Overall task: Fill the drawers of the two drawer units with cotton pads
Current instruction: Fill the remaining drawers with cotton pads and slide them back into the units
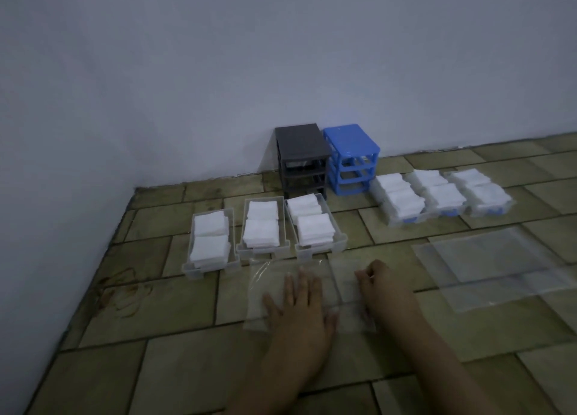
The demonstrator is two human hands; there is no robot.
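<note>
The left hand (296, 302) lies flat, fingers spread, pressing an empty clear plastic bag (271, 293) to the tiled floor (175, 371). Beside it, the right hand (379, 285) pinches the bag's edge with curled fingers. Just beyond the hands, three clear drawers (321, 247) hold white cotton pads (260, 230). Farther off stand the grey drawer unit (301, 155) and blue drawer unit (351, 157), frames without drawers.

Two small plastic drawer frames stand by the wall, one dark grey (302, 158) and one blue (352, 158). Six clear plastic drawers lie out on the tiled floor, three on the left (265, 227) and three with blue fronts on the right (440, 196), each holding two stacks of white square cotton pads (260, 224). Two clear flat plastic bags (499, 268) lie nearer the person, whose two bare hands (299, 302) are in view.
</note>
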